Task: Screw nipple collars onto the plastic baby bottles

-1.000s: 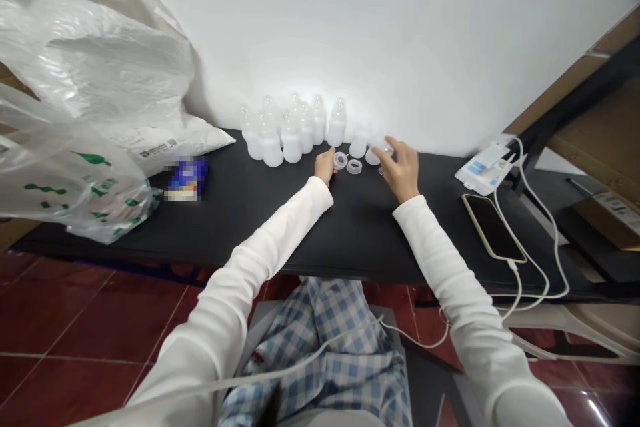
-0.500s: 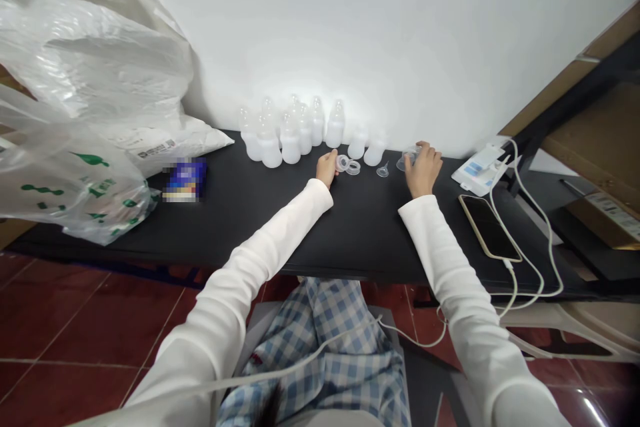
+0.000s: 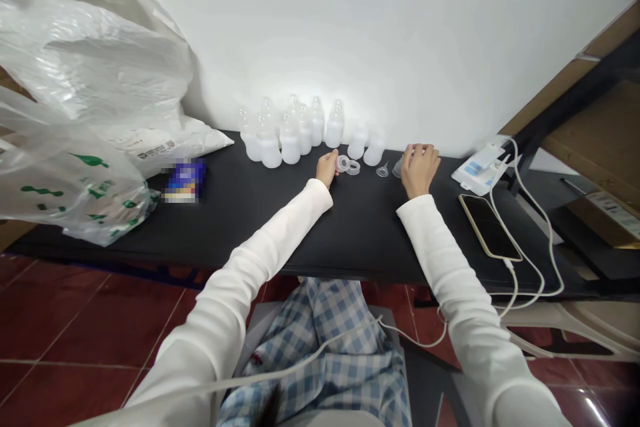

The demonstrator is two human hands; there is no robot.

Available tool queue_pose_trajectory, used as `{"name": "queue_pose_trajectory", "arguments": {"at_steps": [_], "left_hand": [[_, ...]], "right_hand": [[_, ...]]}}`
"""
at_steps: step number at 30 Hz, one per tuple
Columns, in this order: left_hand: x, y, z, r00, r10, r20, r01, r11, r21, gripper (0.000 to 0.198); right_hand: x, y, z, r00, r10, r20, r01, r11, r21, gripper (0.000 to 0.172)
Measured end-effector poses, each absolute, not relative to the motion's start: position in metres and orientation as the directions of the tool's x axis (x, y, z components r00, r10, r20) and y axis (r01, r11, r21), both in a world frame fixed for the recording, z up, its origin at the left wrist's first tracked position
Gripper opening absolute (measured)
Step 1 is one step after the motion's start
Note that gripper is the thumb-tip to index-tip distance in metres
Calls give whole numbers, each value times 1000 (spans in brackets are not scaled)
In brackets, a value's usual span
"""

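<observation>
At the middle of the black table, my left hand pinches a clear ring, which looks like a bottle collar. A second clear ring lies against it on the tabletop. Farther right stands a small clear bottle nipple, touched by neither hand. My right hand is bent over clear plastic parts, its fingertips hidden behind the knuckles; what they grip is hidden. Just behind, two white bottles without domed caps stand near the wall. To their left is a group of white bottles with clear domed caps.
Large plastic bags crowd the left side, beside a blue packet. On the right lie a phone with a cable and a white power strip. Cardboard boxes stand on a rack at far right.
My right hand has turned more palm-down and shifted slightly left, its fingers curling over the clear parts. My left hand stays in place with the ring.
</observation>
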State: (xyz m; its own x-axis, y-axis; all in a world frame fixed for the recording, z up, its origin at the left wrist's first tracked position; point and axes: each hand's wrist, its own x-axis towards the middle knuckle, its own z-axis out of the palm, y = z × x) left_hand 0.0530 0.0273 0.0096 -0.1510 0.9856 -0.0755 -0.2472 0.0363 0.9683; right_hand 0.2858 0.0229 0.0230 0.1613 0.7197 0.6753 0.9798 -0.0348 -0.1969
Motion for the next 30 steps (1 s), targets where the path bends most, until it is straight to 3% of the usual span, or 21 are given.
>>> {"name": "queue_pose_trajectory", "arguments": {"at_steps": [6,19,24,30], "left_hand": [[53,29,7,-152,986,-71,-257,30,966,40],[53,28,9,-157,984,-85,-259,42,965,40],[53,27,11,-118,991,-59,-266,26,964,38],[56,22,10,87,996,36,-317,-7,948,30]], "right_hand": [[267,16,18,-206,784,585,964,267,-18,53],[265,27,1,-317,790,525,943,322,86,51],[255,18,11,-301,753,586,940,338,48,48],[233,5,14,-392,710,585,844,531,-78,46]]}}
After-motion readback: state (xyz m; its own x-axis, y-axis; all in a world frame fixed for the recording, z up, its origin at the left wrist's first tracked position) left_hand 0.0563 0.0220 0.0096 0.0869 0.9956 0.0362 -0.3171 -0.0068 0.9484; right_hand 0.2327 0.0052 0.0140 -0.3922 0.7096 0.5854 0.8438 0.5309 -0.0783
